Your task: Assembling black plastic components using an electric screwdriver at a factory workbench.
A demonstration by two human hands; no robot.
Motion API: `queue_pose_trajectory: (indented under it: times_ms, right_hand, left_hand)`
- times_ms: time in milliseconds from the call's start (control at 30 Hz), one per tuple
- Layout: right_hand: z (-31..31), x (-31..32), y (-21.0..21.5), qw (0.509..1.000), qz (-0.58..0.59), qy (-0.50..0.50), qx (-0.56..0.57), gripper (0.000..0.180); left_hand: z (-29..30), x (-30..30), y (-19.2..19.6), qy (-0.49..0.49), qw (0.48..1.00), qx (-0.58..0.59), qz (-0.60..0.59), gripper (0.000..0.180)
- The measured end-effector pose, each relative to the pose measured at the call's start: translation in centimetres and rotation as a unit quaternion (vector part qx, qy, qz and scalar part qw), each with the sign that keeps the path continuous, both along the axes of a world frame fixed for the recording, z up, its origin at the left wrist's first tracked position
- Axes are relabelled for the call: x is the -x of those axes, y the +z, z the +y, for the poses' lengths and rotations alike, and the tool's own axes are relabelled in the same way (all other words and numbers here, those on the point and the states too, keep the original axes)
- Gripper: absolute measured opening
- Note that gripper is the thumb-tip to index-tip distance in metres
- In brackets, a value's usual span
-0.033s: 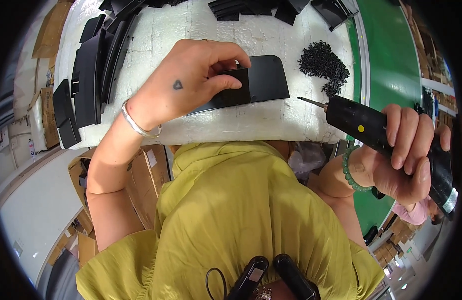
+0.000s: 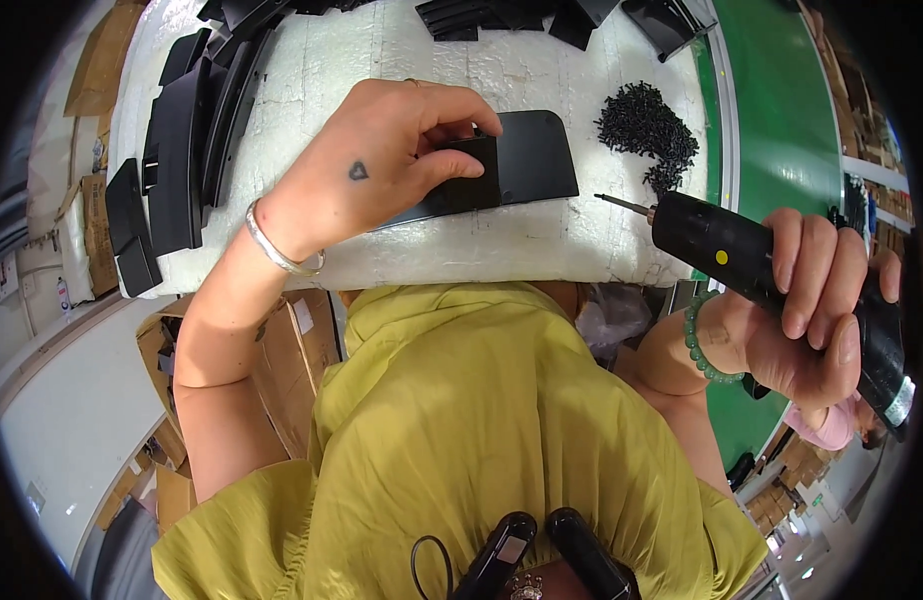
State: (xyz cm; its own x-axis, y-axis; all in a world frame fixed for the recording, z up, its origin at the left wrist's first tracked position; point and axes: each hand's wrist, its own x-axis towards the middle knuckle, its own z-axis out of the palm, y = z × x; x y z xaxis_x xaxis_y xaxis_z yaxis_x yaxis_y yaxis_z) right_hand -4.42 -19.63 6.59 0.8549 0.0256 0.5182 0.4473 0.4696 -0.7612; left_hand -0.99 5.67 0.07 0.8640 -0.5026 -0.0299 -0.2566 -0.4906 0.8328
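My left hand [image 2: 402,150] is closed, thumb and fingers gripping a black plastic piece [image 2: 474,180]. That piece stands on a flat black panel [image 2: 537,158] with rounded corners, which lies on the white foam-covered table [image 2: 462,245]. Part of the panel is hidden beneath my hand. At the right, my right hand [image 2: 812,300] is wrapped round a black electric screwdriver [image 2: 727,245]. Its thin bit points left, apart from the panel's right end. A heap of small black screws [image 2: 647,130] lies on the foam right of the panel.
Long black plastic parts [image 2: 177,150] are stacked along the table's left side, and more black parts [image 2: 482,15] lie at its far edge. A green surface [image 2: 772,120] runs beyond the right edge. Cardboard boxes [image 2: 292,340] stand below at the left. Another person [image 2: 827,425] is at the far right.
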Motion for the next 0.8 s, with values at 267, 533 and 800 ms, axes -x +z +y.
queue_pose_trajectory:
  times_ms: [267,533,800]
  right_hand:
    - [0.2,-0.2,0.0,1.000,0.007,-0.014,0.004,0.032]
    - [0.8,-0.7,0.0,0.999,-0.023,0.033,0.013,0.032]
    - [5.5,-2.6,-0.7,0.987,-0.063,0.141,0.050,0.037]
  left_hand:
    - [-0.1,0.2,-1.2,0.009,0.991,-0.010,-0.133,0.026]
    - [0.4,0.6,-1.8,0.067,0.971,0.008,-0.230,0.048]
    - [0.2,0.1,-2.4,0.022,0.997,-0.064,0.026,0.040]
